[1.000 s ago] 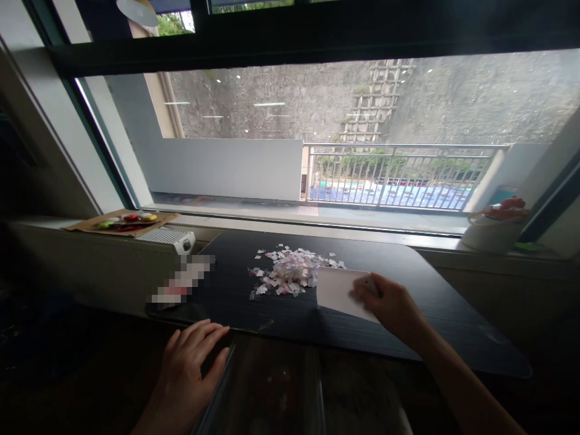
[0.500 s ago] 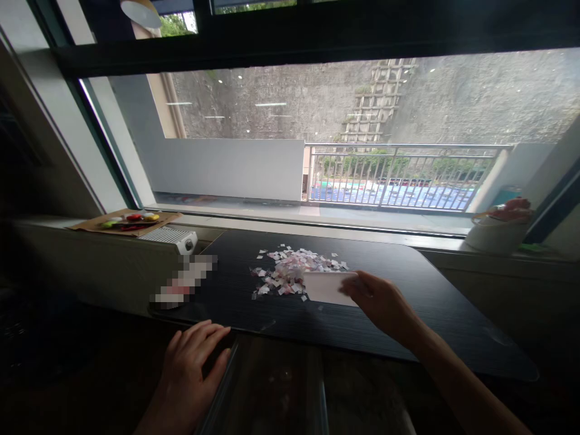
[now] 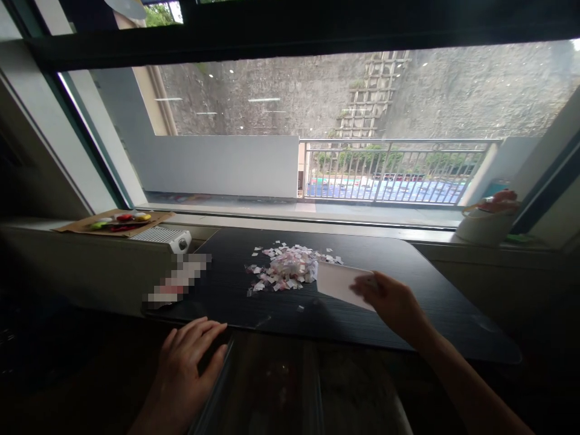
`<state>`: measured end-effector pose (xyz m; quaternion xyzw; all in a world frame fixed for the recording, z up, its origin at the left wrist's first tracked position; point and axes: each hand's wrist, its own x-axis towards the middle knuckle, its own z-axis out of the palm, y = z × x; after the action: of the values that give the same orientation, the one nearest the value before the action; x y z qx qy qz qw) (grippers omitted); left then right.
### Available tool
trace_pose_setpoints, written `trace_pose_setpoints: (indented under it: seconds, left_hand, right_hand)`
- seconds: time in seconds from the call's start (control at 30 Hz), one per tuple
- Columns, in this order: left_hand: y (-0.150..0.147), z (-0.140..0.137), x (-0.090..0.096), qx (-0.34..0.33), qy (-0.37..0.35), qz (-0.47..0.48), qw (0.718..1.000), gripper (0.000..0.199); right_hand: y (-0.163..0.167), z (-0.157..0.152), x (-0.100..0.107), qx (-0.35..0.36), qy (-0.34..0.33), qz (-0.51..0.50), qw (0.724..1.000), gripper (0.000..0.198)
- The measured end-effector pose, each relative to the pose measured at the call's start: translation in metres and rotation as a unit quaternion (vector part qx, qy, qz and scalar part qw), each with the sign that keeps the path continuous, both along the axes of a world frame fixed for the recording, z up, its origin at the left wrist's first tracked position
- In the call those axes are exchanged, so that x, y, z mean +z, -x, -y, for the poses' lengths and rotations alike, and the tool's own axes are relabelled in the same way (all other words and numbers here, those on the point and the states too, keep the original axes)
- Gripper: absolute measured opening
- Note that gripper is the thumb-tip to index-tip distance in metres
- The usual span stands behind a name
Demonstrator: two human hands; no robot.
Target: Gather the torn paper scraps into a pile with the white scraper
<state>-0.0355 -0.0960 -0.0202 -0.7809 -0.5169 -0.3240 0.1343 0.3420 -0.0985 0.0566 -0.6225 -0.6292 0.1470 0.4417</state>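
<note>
My right hand (image 3: 392,299) is closed on a flat white card (image 3: 338,283), held tilted over the black tabletop (image 3: 389,254). The card's left edge is at the right side of a heap of small paper scraps (image 3: 290,266), white with some pinkish ones. Several loose scraps lie around the heap. My left hand (image 3: 193,356) is by the table's front edge, its fingers stretched out and holding nothing. A transparent bin or box (image 3: 272,386) seems to stand in the dark below the edge; its contents are hard to make out.
A blurred-out item (image 3: 179,281) lies at the table's left end. Beyond it are a white slatted appliance (image 3: 163,237) and a brown board (image 3: 77,225) with coloured things on it. A pale container (image 3: 483,226) stands on the sill at right, under a large window.
The card has shifted a little right relative to the heap and turned, its left edge now beside the scraps. The heap looks more gathered. My left hand stays at the edge.
</note>
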Motion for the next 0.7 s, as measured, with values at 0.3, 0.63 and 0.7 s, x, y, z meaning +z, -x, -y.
trace_pose_setpoints:
  seconds: [0.3, 0.63, 0.7]
  left_hand:
    - [-0.010, 0.004, 0.015, -0.022, -0.017, -0.006, 1.000, 0.026]
    - [-0.010, 0.004, 0.018, -0.030, -0.026, -0.021, 0.999, 0.025]
    - [-0.012, 0.004, 0.017, -0.027, -0.014, -0.018, 0.999, 0.024]
  right_hand:
    - [0.023, 0.011, -0.030, -0.015, 0.047, -0.170, 0.984, 0.028]
    - [0.017, 0.010, -0.027, -0.058, 0.058, -0.176, 0.981, 0.028]
    - [0.028, 0.011, -0.031, -0.031, 0.068, -0.204, 0.976, 0.028]
